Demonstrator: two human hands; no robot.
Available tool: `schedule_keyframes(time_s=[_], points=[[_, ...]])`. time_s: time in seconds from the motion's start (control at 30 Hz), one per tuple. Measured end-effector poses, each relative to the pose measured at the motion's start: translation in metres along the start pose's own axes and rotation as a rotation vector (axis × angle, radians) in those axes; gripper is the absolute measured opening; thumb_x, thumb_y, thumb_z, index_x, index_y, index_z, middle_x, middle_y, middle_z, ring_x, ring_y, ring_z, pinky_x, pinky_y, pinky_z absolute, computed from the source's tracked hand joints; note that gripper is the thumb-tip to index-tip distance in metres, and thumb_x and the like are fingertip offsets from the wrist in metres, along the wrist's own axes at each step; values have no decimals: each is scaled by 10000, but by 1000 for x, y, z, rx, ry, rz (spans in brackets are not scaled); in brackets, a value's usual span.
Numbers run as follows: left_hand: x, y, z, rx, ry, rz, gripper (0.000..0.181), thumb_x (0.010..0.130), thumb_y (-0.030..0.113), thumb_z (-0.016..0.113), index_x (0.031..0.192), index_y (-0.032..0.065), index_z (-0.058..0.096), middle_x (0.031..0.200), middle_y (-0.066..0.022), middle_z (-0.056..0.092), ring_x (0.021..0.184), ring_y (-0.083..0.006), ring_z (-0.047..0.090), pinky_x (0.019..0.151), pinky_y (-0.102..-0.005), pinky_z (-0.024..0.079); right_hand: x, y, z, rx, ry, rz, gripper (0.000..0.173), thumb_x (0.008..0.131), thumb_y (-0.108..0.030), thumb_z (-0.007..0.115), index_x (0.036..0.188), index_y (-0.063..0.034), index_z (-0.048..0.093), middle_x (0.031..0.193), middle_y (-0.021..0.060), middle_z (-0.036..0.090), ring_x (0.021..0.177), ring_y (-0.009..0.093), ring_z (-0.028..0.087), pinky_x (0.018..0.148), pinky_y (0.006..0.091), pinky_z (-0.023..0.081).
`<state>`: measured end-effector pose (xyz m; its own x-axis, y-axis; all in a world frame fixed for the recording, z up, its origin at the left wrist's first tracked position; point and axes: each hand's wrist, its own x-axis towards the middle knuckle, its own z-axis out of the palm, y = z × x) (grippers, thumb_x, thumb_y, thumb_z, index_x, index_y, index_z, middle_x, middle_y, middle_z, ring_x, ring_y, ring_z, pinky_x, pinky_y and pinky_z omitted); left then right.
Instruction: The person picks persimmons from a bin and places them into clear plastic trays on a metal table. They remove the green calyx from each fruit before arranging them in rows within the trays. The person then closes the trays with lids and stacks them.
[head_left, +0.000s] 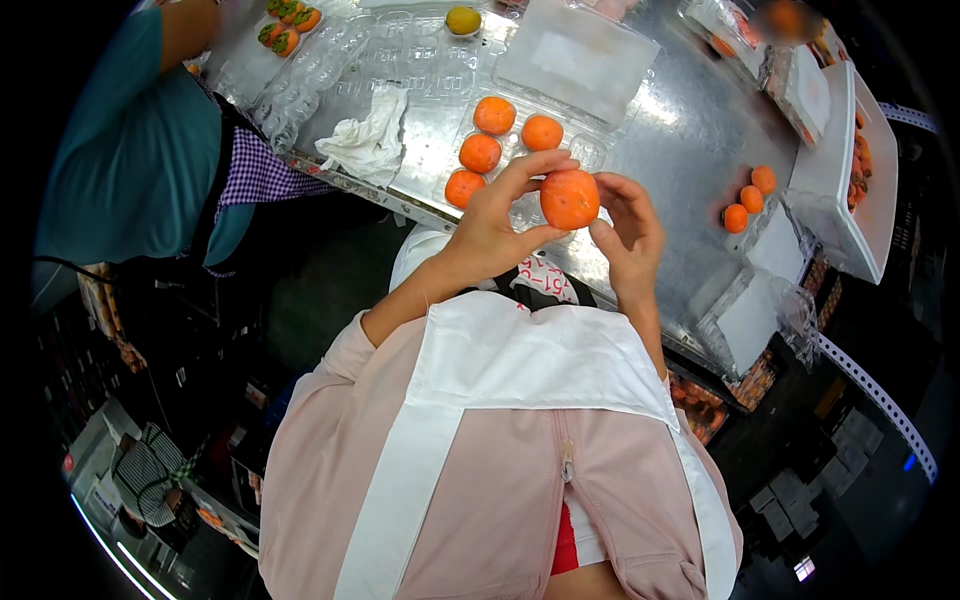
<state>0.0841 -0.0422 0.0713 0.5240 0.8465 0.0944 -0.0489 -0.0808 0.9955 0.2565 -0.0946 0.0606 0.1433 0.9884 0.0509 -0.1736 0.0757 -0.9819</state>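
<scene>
An orange persimmon (570, 199) is held up in front of me over the edge of the metal table. My left hand (487, 221) grips its left side, fingers over the top and thumb below. On the other side, the curved fingers and thumb of my right hand (632, 229) meet the same fruit. Just beyond my hands lies a clear plastic clamshell tray (589, 152) with round hollows. Several persimmons (481, 153) sit in its hollows, and one hollow at the right holds no fruit. My hands hide the tray's near part.
A crumpled white cloth (371, 139) and nested clear trays (315, 71) lie left, near a co-worker's teal sleeve (127, 150). A yellow-green fruit (463, 21) sits farther back. Three persimmons (751, 198), closed packs (742, 319) and a white foam box (832, 180) stand right.
</scene>
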Motion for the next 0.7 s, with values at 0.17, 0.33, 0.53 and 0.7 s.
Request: schedule_keyframes(time_s=[0.17, 0.33, 0.53, 0.7], points=[[-3, 0, 0, 199, -36, 22, 628, 741, 9, 733, 1292, 47, 434, 1271, -93, 507, 1198, -225, 504, 989, -366, 443, 1, -9, 13, 29, 86, 151, 365, 794, -20, 685, 1128, 22, 542, 1071, 79, 566, 1013, 144, 546, 850, 278, 466], [-3, -4, 3, 116, -15, -47, 627, 740, 11, 735, 1290, 57, 439, 1274, -83, 498, 1192, -219, 504, 972, -368, 463, 1, -2, 5, 50, -5, 136, 340, 823, 2, 636, 1148, 29, 540, 1107, 84, 546, 1012, 147, 541, 855, 277, 468], [-1, -9, 4, -10, 27, -103, 657, 720, -5, 741, 1296, 59, 433, 1294, -90, 469, 1218, -218, 471, 984, -372, 457, 1, 2, -3, 20, -69, 143, 394, 828, 12, 599, 1215, 17, 523, 1144, 78, 518, 1052, 144, 521, 859, 276, 465], [-1, -18, 9, 13, 65, -85, 662, 723, 14, 739, 1304, 52, 422, 1302, -110, 465, 1192, -226, 492, 967, -357, 466, 0, 5, 0, -53, -49, 138, 435, 800, -32, 654, 1215, -12, 527, 1152, 77, 515, 1052, 156, 532, 837, 279, 480]])
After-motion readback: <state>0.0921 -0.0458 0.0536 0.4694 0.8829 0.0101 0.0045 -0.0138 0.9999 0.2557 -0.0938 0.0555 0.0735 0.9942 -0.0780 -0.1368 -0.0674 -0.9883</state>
